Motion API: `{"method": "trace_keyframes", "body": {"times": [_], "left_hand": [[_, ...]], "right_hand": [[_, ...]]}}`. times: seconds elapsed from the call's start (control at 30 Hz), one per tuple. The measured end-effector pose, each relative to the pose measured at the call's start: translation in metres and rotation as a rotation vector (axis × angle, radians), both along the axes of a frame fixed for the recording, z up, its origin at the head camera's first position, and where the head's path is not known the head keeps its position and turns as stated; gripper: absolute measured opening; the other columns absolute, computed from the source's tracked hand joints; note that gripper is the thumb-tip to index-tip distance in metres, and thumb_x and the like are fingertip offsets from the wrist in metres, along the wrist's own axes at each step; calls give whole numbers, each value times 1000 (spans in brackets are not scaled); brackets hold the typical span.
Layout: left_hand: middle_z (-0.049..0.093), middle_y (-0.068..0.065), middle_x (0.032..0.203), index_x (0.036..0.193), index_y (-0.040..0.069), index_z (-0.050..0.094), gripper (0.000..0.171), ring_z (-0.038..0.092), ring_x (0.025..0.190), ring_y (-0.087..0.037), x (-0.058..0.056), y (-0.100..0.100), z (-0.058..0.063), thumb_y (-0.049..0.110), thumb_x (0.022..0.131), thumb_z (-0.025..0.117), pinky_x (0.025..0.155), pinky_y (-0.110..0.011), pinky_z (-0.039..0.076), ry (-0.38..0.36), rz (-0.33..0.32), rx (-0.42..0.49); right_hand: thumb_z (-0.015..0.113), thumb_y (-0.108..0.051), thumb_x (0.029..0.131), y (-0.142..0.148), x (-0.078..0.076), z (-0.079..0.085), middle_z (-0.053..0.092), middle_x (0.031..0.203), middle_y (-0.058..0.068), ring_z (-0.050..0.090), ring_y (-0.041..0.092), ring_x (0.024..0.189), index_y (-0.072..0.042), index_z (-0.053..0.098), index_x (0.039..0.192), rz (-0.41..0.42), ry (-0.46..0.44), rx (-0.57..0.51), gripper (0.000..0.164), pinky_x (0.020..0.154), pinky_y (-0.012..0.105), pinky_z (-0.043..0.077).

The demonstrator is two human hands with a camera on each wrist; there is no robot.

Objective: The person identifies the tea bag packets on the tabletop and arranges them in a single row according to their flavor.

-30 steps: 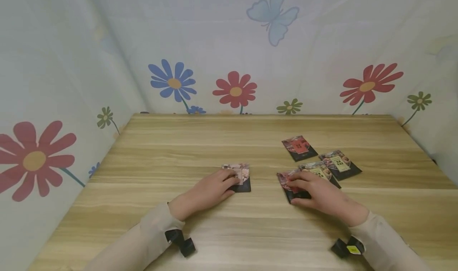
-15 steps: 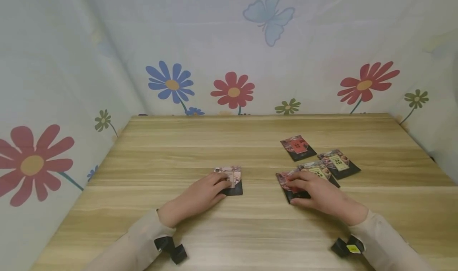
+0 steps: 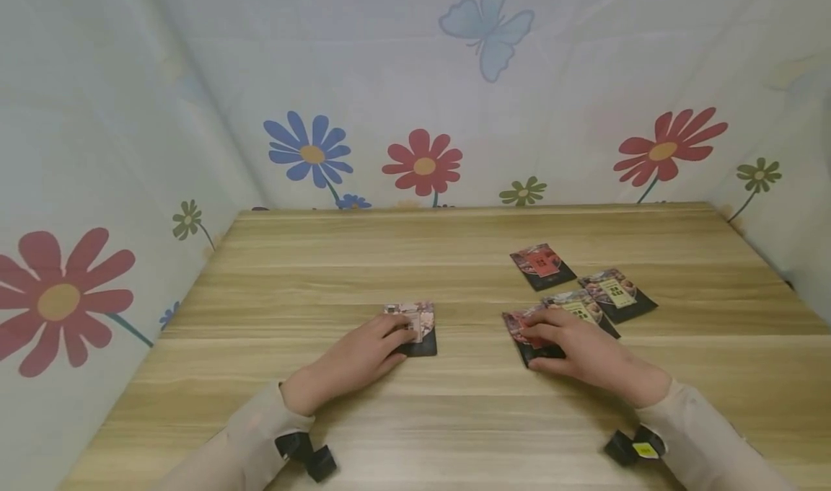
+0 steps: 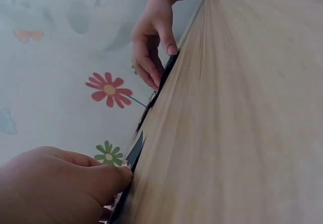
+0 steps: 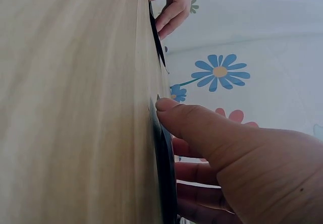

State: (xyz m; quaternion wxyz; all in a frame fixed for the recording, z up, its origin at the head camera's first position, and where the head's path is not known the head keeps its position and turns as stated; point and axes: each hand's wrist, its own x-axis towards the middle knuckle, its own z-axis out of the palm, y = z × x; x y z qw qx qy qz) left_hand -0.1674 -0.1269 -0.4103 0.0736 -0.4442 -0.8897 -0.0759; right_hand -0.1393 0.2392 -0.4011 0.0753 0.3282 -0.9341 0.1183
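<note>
My left hand (image 3: 367, 350) rests on a flat packet (image 3: 425, 347) with a pale pink label and black lower part. In the left wrist view its thumb lies at the dark packet edge (image 4: 133, 158). My right hand (image 3: 587, 350) rests its fingers on a red-labelled packet (image 3: 513, 323), thumb by the near edge; the fingers hide much of the print. Just behind that hand lies a yellow-labelled packet (image 3: 580, 306), partly covered. In the right wrist view the right thumb (image 5: 176, 114) touches the corner of the dark packet (image 5: 165, 168).
Another yellow-labelled packet (image 3: 617, 295) lies to the right, its edge meeting the covered yellow one. A second red-labelled packet (image 3: 542, 266) lies farther back. All are on a wood-grain table (image 3: 363, 253), with a flower-printed curtain (image 3: 363, 80) behind it and at the sides.
My left hand has slid left and slightly toward me, with the pink-labelled packet moving under it, widening the gap to the other packets. The right hand has stayed on the red-labelled packet.
</note>
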Motion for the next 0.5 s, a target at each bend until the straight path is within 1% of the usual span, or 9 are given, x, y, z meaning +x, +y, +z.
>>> {"method": "trace_keyframes", "body": {"times": [0.13,0.27,0.37,0.5], "left_hand": [[57,-12,131,127,9,60,36,55,122,-27,2,-1,-3,25,94,61,105,-40,47,19,-5,5],[57,-12,131,126,9,60,36,55,122,-27,3,-1,-6,26,94,60,105,-39,47,45,-14,19],[57,-11,131,126,10,61,36,55,122,-26,2,-2,-8,28,94,60,105,-39,47,59,-12,25],[58,-11,130,125,11,61,35,55,121,-26,0,-3,-8,29,95,59,105,-38,47,56,-4,32]], "right_hand": [[75,-36,81,-2,1,1,62,118,4,61,20,104,-12,70,113,11,18,-12,41,84,38,55],[76,-35,80,-2,2,1,62,118,3,61,20,105,-13,70,112,17,38,-19,39,84,39,55],[77,-34,80,-3,2,1,62,118,3,61,22,107,-14,71,111,19,54,-24,37,84,40,55],[78,-33,79,-7,0,0,63,118,5,61,22,106,-12,71,110,18,76,-28,38,83,40,56]]}}
